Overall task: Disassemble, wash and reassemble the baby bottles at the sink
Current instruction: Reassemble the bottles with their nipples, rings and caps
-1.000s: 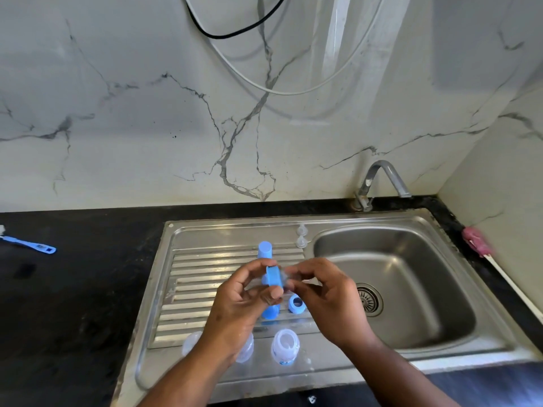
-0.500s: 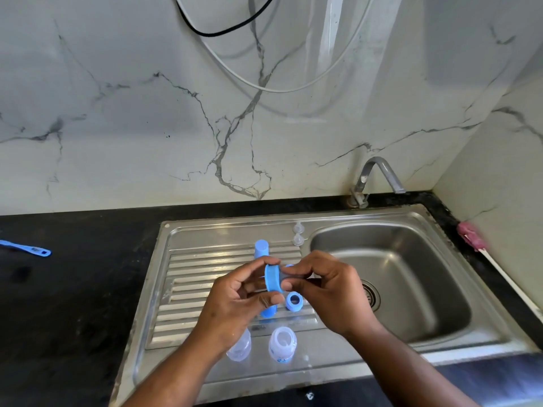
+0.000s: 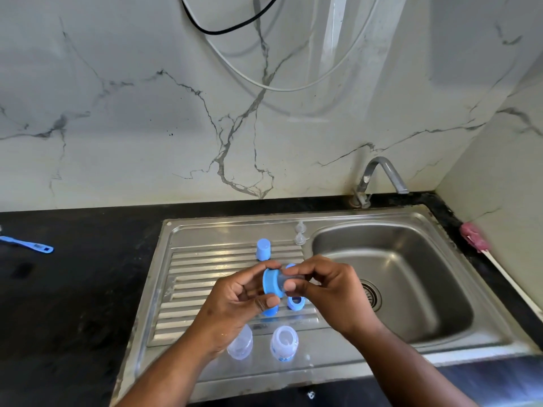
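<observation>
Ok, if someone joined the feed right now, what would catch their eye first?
The hands meet mid-frame over the drainboard: the left hand grips a blue ring while the right hand pinches a clear part against it. Near the front edge below them, one clear bottle and a second bottle stand upright. A blue cap stands behind the hands.

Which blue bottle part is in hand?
The blue ring in the left hand, right hand pinching the clear piece in it; the blue cap and other ring sit on the drainboard.
</observation>
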A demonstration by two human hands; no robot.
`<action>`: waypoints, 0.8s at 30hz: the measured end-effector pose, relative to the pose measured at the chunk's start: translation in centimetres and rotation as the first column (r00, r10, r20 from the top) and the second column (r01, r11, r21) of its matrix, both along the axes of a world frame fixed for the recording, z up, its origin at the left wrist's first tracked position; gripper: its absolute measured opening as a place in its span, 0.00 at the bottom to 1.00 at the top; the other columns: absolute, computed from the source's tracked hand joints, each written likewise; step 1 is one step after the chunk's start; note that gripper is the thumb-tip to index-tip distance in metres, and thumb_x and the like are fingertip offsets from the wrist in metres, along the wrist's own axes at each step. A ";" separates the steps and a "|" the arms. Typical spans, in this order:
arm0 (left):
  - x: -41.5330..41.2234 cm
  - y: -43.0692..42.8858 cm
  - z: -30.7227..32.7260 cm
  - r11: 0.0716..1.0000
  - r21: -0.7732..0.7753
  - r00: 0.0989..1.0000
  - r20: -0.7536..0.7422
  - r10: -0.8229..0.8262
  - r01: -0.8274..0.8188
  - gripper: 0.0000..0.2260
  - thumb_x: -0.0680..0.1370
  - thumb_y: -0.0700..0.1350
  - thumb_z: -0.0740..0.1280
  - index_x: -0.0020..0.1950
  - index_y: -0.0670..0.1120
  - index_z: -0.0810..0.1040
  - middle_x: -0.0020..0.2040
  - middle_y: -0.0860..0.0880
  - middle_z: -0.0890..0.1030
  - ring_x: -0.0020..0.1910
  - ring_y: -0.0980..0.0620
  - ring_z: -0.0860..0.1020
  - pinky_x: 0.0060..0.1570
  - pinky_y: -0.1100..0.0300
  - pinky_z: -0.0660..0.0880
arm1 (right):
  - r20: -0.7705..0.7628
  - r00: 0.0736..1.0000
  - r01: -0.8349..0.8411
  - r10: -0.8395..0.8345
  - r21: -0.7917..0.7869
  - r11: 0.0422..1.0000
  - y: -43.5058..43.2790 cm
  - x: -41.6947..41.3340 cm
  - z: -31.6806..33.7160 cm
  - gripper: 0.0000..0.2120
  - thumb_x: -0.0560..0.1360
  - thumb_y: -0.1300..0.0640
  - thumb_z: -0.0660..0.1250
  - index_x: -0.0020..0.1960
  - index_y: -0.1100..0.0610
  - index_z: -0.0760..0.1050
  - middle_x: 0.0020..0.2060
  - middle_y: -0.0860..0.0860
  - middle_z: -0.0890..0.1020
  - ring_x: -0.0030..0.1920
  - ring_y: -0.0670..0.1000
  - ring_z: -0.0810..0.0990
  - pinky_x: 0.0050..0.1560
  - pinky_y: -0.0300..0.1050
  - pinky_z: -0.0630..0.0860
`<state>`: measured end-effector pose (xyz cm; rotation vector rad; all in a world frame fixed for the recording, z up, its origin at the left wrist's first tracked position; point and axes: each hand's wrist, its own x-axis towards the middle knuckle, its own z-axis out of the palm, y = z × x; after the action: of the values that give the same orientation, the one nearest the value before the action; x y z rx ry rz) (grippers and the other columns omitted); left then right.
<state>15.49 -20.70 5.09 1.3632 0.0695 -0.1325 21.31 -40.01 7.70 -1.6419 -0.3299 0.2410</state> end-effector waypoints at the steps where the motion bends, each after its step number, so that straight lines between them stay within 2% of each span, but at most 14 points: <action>1: 0.0 0.0 0.1 1.000 0.010 1.000 -0.001 -0.013 0.013 0.22 0.75 0.35 0.73 0.69 0.46 0.78 0.62 0.44 0.84 0.63 0.43 0.81 0.64 0.48 0.77 | -0.049 0.999 -0.011 0.014 0.044 0.999 -0.1 0.0 0.0 0.07 0.69 0.65 0.79 0.44 0.55 0.87 0.41 0.52 0.86 0.40 0.51 0.85 0.43 0.39 0.81; 3: -0.1 -0.2 0.0 0.999 0.014 0.999 0.006 -0.032 0.032 0.21 0.77 0.36 0.71 0.69 0.46 0.77 0.63 0.44 0.83 0.62 0.42 0.81 0.63 0.49 0.78 | -0.137 0.990 -0.021 0.038 0.124 0.992 -0.3 0.0 -0.1 0.05 0.69 0.62 0.78 0.45 0.56 0.87 0.41 0.57 0.86 0.40 0.55 0.86 0.44 0.43 0.81; 5: 0.0 -0.5 0.1 0.999 0.006 0.999 0.011 -0.039 0.039 0.20 0.77 0.35 0.70 0.70 0.45 0.76 0.63 0.44 0.83 0.62 0.44 0.82 0.60 0.54 0.79 | -0.172 0.985 -0.011 0.035 0.138 0.990 -0.4 -0.1 -0.4 0.07 0.68 0.59 0.78 0.46 0.56 0.87 0.42 0.57 0.87 0.41 0.56 0.87 0.46 0.45 0.81; 8: 0.1 -1.2 -0.1 1.000 0.020 1.000 0.017 0.006 -0.006 0.21 0.75 0.34 0.71 0.68 0.44 0.77 0.60 0.45 0.85 0.61 0.46 0.83 0.58 0.58 0.78 | -0.112 0.994 0.000 0.004 0.035 0.999 -0.7 -0.2 -0.9 0.07 0.71 0.59 0.78 0.49 0.53 0.86 0.45 0.53 0.87 0.46 0.53 0.86 0.49 0.44 0.81; 12: 0.5 -2.1 -0.6 0.996 0.068 0.998 0.035 0.060 -0.062 0.23 0.71 0.35 0.75 0.66 0.44 0.78 0.59 0.45 0.85 0.60 0.47 0.83 0.56 0.58 0.79 | -0.051 0.999 -0.018 0.015 -0.059 0.998 -1.3 -0.2 -1.5 0.13 0.71 0.57 0.79 0.55 0.52 0.85 0.48 0.49 0.87 0.52 0.49 0.86 0.51 0.43 0.82; 17: 0.5 -3.1 -1.4 0.998 0.066 1.000 -0.003 0.023 -0.023 0.23 0.71 0.37 0.76 0.65 0.45 0.78 0.60 0.48 0.85 0.61 0.49 0.83 0.55 0.60 0.78 | -0.048 0.999 -0.008 0.001 -0.134 0.991 -2.7 0.1 -2.3 0.10 0.70 0.58 0.80 0.51 0.51 0.87 0.47 0.48 0.87 0.51 0.48 0.86 0.51 0.41 0.82; 20: 0.7 -3.1 -3.0 0.971 0.238 1.000 0.000 -0.027 0.026 0.24 0.71 0.45 0.80 0.66 0.53 0.79 0.62 0.53 0.83 0.64 0.51 0.80 0.66 0.55 0.73 | -0.046 0.999 0.004 -0.013 -0.181 0.984 -3.3 0.0 -3.3 0.10 0.71 0.60 0.80 0.50 0.52 0.86 0.46 0.47 0.87 0.49 0.47 0.86 0.50 0.39 0.82; 22: 0.6 -3.1 -4.4 0.912 0.402 0.996 -0.012 -0.083 0.081 0.28 0.70 0.49 0.80 0.68 0.58 0.76 0.64 0.60 0.81 0.67 0.59 0.76 0.68 0.58 0.69 | -0.048 0.998 0.024 -0.035 -0.213 0.977 -3.8 0.0 -3.9 0.09 0.71 0.61 0.80 0.50 0.52 0.86 0.44 0.47 0.87 0.48 0.46 0.86 0.49 0.37 0.81; 24: 0.3 -3.2 -6.0 0.814 0.558 0.987 -0.077 -0.142 0.161 0.32 0.69 0.51 0.81 0.70 0.61 0.73 0.64 0.66 0.79 0.67 0.67 0.73 0.68 0.61 0.68 | -0.076 0.995 0.041 -0.059 -0.222 0.974 -4.5 0.0 -4.4 0.09 0.71 0.61 0.79 0.49 0.52 0.85 0.43 0.46 0.87 0.47 0.45 0.86 0.48 0.34 0.80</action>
<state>15.83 -23.89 -0.92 1.9648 0.0258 -0.2850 21.34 -44.49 3.26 -1.8506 -0.2040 0.3146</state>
